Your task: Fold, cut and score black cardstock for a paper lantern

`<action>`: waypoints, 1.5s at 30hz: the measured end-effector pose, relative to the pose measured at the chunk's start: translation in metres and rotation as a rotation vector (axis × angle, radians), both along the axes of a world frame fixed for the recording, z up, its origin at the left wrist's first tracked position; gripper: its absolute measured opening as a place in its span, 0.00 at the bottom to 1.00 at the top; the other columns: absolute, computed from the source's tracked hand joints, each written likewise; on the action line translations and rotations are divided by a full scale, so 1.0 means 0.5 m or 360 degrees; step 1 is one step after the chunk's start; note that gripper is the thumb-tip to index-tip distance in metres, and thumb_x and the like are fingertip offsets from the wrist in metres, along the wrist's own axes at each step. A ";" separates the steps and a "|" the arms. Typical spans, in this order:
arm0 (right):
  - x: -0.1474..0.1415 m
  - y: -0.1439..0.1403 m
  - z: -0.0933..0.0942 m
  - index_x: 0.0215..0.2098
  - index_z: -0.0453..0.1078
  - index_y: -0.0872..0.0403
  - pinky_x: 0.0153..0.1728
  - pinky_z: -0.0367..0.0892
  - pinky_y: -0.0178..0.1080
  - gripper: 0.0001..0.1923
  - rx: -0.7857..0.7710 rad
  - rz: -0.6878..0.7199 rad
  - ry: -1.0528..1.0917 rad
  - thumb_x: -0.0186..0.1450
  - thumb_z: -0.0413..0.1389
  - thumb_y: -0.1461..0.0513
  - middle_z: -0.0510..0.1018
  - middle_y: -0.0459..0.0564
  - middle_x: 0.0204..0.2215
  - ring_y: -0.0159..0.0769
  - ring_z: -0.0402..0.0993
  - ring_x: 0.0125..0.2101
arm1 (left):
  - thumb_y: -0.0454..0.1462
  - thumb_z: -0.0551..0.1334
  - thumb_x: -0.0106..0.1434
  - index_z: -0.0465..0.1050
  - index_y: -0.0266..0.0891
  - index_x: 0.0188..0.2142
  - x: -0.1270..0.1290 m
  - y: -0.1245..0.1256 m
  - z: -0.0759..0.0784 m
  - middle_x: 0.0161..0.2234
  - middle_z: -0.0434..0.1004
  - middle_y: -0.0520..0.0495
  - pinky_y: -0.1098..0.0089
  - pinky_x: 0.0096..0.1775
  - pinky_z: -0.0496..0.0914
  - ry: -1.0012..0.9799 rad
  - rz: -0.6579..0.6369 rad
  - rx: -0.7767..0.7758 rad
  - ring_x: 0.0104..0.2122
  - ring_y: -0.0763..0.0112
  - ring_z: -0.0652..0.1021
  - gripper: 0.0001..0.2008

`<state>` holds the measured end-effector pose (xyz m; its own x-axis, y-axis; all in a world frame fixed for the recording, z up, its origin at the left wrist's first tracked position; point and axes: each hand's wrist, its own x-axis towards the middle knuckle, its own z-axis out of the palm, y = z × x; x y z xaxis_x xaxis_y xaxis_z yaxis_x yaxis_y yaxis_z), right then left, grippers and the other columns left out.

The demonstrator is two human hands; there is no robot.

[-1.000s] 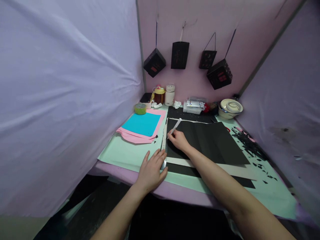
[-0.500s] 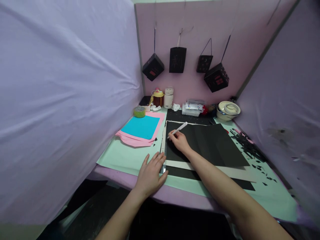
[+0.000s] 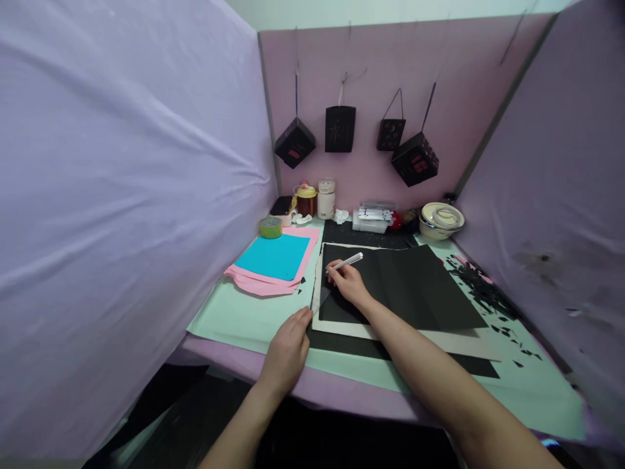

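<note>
My right hand (image 3: pixel 349 284) is closed around a white pen (image 3: pixel 352 258), its tip end near the left edge of a large sheet of black paper (image 3: pixel 405 280). A white sheet (image 3: pixel 344 327) shows beneath that paper along its left and front edges. My left hand (image 3: pixel 289 342) pinches the near end of a clear ruler (image 3: pixel 321 301) at the sheet's lower left corner. The ruler slants up and right toward my right hand, which hides its far part. Another black sheet (image 3: pixel 349 343) lies lowest, along the front.
Blue paper (image 3: pixel 276 256) on pink sheets (image 3: pixel 261 284) lies left, with green tape (image 3: pixel 271 227) behind. Jars, a clear box (image 3: pixel 371 220) and a lidded bowl (image 3: pixel 439 221) line the back. Black scraps (image 3: pixel 481 286) litter the right. Black paper lanterns (image 3: pixel 340 129) hang from above.
My left hand has gone from lying spread over the ruler to gripping its end. The ruler has swung from along the paper's left edge to a slant. The right hand keeps the pen.
</note>
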<state>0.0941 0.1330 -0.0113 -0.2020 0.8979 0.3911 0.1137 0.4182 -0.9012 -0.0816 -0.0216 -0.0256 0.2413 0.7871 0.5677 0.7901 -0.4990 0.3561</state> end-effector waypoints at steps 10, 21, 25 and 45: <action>0.003 -0.007 0.012 0.40 0.67 0.52 0.24 0.62 0.34 0.14 0.0038 -0.0017 0.0039 0.65 0.49 0.52 0.72 0.44 0.21 0.30 0.65 0.19 | 0.31 0.50 0.63 0.70 0.38 0.53 -0.068 0.091 0.089 0.46 0.77 0.45 0.63 0.48 0.71 -0.0514 0.0493 -0.0119 0.46 0.64 0.77 0.20; -0.002 -0.026 0.031 0.39 0.68 0.50 0.28 0.65 0.35 0.11 0.0113 -0.0102 -0.0083 0.65 0.48 0.54 0.73 0.44 0.22 0.33 0.69 0.23 | 0.33 0.55 0.62 0.68 0.36 0.54 -0.063 0.221 0.109 0.60 0.62 0.36 0.50 0.58 0.58 -0.0077 0.0677 -0.0187 0.60 0.50 0.61 0.20; 0.001 -0.031 0.050 0.41 0.67 0.50 0.26 0.64 0.34 0.13 0.0114 -0.0135 0.0037 0.66 0.47 0.54 0.72 0.43 0.21 0.31 0.66 0.20 | 0.42 0.58 0.62 0.63 0.35 0.57 0.010 0.235 0.120 0.51 0.72 0.36 0.59 0.48 0.69 -0.0385 0.0249 -0.0633 0.48 0.56 0.75 0.25; 0.087 0.019 0.309 0.33 0.66 0.50 0.56 0.53 0.53 0.12 0.1079 0.0111 -0.1372 0.54 0.63 0.62 0.74 0.53 0.48 0.48 0.62 0.56 | 0.42 0.70 0.48 0.70 0.36 0.37 0.080 0.294 0.123 0.29 0.80 0.48 0.68 0.34 0.71 -0.1663 -0.0674 -0.1124 0.31 0.64 0.79 0.19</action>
<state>0.1376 0.1426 0.1431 -0.6865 0.5259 0.5022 0.5515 0.8266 -0.1117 -0.0413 0.1253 0.0358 0.2426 0.9602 0.1384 -0.1811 -0.0953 0.9788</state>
